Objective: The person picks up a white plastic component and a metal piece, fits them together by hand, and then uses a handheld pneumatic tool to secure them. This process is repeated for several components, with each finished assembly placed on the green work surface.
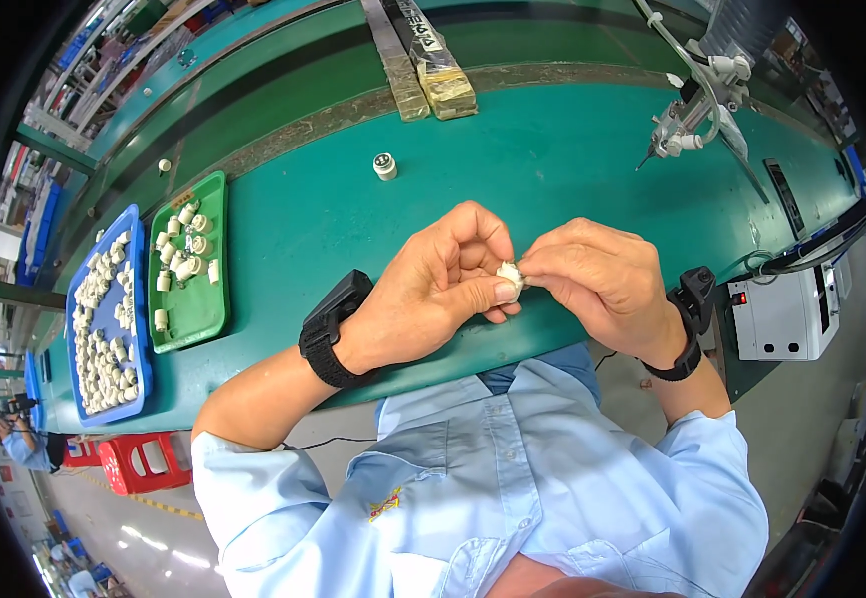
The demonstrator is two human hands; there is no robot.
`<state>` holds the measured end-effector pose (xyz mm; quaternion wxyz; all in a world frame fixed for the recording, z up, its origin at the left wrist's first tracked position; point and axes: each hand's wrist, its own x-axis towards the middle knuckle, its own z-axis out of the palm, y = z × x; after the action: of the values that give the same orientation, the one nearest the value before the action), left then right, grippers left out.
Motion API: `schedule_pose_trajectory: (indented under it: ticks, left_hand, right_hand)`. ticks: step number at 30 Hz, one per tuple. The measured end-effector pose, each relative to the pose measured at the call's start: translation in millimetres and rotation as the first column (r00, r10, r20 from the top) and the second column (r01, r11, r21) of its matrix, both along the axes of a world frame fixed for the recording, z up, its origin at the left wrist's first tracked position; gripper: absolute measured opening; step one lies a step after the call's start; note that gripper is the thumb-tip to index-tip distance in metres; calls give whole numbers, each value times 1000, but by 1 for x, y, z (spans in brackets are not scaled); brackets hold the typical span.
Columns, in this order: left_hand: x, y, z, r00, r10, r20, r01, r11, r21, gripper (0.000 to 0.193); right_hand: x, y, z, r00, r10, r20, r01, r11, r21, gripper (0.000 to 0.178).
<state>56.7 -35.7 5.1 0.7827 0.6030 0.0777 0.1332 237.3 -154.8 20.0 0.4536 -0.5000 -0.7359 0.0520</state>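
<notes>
Near the frame's centre we have a small, off-white, roughly cylindrical piece [511, 276] between our hands, above the smooth green tabletop [303, 219]. Our left hand [453, 269] grips it between thumb and curled fingers; our right hand [597, 269] pinches its upper-right edge, hiding the finer detail. We'd do well to steady it with the left and make only small, gentle fingertip movements with the right. Similar pieces fill the green plastic tray [198, 314] and blue plastic tray [119, 414] at left.
</notes>
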Motion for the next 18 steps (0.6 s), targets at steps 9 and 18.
schedule_pose_trajectory:
  ticks: [9, 18]
  left_hand:
    - [-1, 3, -2, 999, -43, -29, 43, 999, -2, 20]
    - [-1, 3, -4, 998, -33, -49, 40, 989, 145, 20]
  right_hand:
    - [3, 2, 5, 993, 44, 105, -42, 999, -20, 16]
    - [7, 6, 3, 991, 107, 78, -100, 992, -80, 19]
